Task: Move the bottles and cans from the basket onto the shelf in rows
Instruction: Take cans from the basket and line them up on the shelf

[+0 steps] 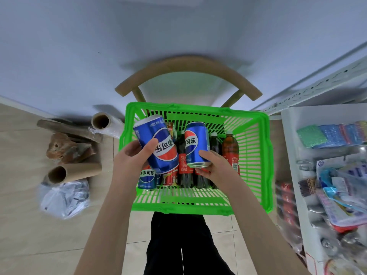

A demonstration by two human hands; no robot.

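1. Holding one blue cola can in each hand, we judge this to be the pick-up step: both cans are raised above the green basket, which sits at the centre of our view in front of a wooden chair.
2. Our left hand curls fingers and thumb round the left can, over the basket's 10 o'clock corner. It is tilted and its label reads upside down to us.
3. Our right hand grips the right can low on its side, over the middle of the basket, with its base rim turned toward us.
4. Plenty is left inside: a third blue can at 7 o'clock, a red can just beside it, dark cola bottles lying in the middle, and an amber bottle toward 3 o'clock. We judge the task far from finished.
5. The white shelf stands at 3 o'clock, near the basket. What it carries is blurred, though packaged goods show on it.
6. Next, we think both cans must swing toward 3 o'clock, be turned upright and be set down side by side to make a row. The left can needs the larger turn.
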